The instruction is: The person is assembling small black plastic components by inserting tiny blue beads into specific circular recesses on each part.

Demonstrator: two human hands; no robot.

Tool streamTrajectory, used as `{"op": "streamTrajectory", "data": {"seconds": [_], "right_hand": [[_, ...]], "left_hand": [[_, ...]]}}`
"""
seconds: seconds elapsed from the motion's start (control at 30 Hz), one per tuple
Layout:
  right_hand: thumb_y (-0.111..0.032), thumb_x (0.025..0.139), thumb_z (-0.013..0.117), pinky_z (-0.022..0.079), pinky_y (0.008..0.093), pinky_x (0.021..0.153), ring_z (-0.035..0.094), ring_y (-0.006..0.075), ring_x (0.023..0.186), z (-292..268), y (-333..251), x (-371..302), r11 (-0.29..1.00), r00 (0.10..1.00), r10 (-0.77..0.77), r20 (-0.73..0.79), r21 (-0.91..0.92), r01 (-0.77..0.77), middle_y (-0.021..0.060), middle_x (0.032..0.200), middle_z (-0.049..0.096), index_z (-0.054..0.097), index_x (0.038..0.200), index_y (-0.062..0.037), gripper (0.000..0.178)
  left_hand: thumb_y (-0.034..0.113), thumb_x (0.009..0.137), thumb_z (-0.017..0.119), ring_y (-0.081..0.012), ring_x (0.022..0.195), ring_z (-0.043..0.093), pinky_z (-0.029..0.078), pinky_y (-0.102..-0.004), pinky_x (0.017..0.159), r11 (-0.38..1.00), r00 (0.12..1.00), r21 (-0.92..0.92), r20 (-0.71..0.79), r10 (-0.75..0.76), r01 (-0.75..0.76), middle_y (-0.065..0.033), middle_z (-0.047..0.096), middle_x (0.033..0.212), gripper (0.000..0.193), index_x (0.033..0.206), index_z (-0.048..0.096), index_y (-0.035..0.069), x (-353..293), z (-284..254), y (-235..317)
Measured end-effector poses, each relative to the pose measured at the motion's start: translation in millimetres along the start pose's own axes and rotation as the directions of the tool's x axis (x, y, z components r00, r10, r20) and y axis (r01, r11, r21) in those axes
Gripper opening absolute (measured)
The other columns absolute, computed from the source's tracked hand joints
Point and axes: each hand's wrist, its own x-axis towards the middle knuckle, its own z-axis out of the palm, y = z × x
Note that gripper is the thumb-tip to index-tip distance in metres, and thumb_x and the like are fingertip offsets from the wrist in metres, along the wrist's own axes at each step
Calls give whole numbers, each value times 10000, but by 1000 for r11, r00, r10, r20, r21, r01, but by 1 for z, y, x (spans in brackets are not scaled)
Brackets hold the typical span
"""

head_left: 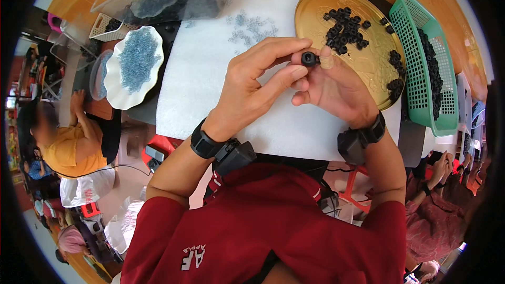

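Note:
A small black ring-shaped part (309,59), with a round opening in its face, is held up between my two hands over the white sheet. My left hand (252,76) is closed about its left side, index finger above and thumb below. My right hand (342,87) pinches it from the right; a tan cover sits on one fingertip. Whether a smaller piece is between the fingers is hidden. Beyond my left hand, small clear bluish pieces (250,27) lie scattered on the sheet. Behind my right hand, loose black parts (347,29) lie on a round gold tray (315,10).
A white scalloped dish (113,87) heaped with clear bluish pieces stands at left. At far left is a transparent bin (208,0). A green basket (415,84) of black parts borders the tray at right. People sit nearby, including one in a yellow shirt (73,150).

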Motion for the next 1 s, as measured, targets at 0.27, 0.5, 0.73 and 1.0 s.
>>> {"op": "streamTrajectory", "data": {"seconds": [0.27,0.5,0.73,1.0], "right_hand": [[-381,967,517,548,365,825,612,118,886,-1,4,2,998,999,-51,13,47,50,39,1018,621,569,1185,-28,418],[-369,953,549,523,389,869,581,151,1006,-1,7,2,998,998,-63,26,23,63,51,1073,582,568,1181,-53,390],[-395,916,604,516,402,888,561,184,1052,0,9,2,995,981,-92,173,-18,96,79,1155,523,565,1178,-49,436],[-203,887,660,507,281,808,601,129,939,13,1,1,848,940,-327,-92,-469,249,52,1021,608,593,1139,-17,320]], "left_hand": [[-4,855,628,-160,890,631,515,-277,806,1000,1000,-19,-18,5,-6,-95,638,990,324,1178,617,11,2,-1,-1],[-7,825,648,-144,833,610,494,-259,742,984,987,88,57,148,-153,-105,644,1057,308,1131,637,22,6,-3,-1],[-21,820,643,-103,728,587,481,-223,630,981,977,67,121,173,-182,-125,626,1129,245,1062,664,16,6,-5,7],[96,805,728,-209,1040,591,450,-323,944,995,999,-101,36,22,-18,-140,586,1221,567,1315,488,25,-1,3,-2]]}}
